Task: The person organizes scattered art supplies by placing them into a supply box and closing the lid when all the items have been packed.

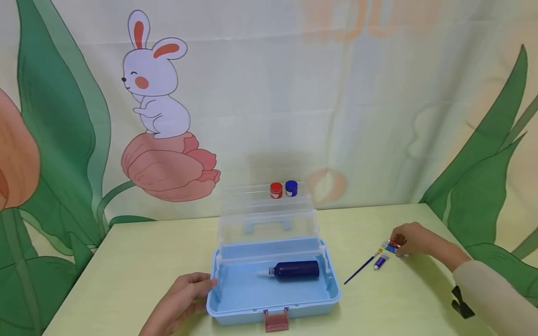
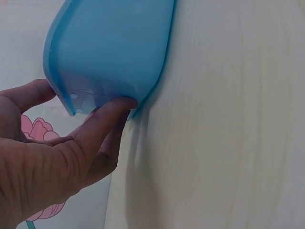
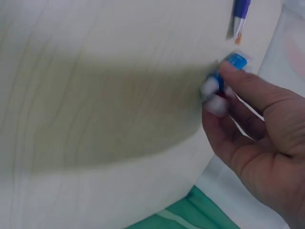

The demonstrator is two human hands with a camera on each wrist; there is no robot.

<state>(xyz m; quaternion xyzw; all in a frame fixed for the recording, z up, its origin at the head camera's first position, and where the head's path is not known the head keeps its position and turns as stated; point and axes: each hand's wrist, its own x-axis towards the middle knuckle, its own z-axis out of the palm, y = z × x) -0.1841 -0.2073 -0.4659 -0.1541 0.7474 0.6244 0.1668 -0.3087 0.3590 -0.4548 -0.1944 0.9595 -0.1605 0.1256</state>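
Note:
My left hand (image 1: 182,298) grips the left end of a light blue plastic box (image 1: 239,298), thumb over the rim and fingers against the outer wall. The box's clear lid section (image 1: 269,224) stands raised at the back. Inside lies a dark blue bottle (image 1: 296,269) with a clear nozzle pointing left. Off to the right, my right hand (image 1: 416,240) pinches small paint tubes, one blue (image 3: 237,59) and one red (image 1: 394,244), with white caps in the right wrist view. A purple paint tube (image 1: 380,262) and a purple-handled paintbrush (image 1: 361,270) lie on the table beside that hand.
A red jar (image 1: 276,190) and a blue jar (image 1: 291,188) show side by side at the top of the clear section. A pink latch (image 1: 276,320) hangs at the box's front. Behind the pale table (image 1: 147,261) hangs a printed cloth (image 1: 260,107).

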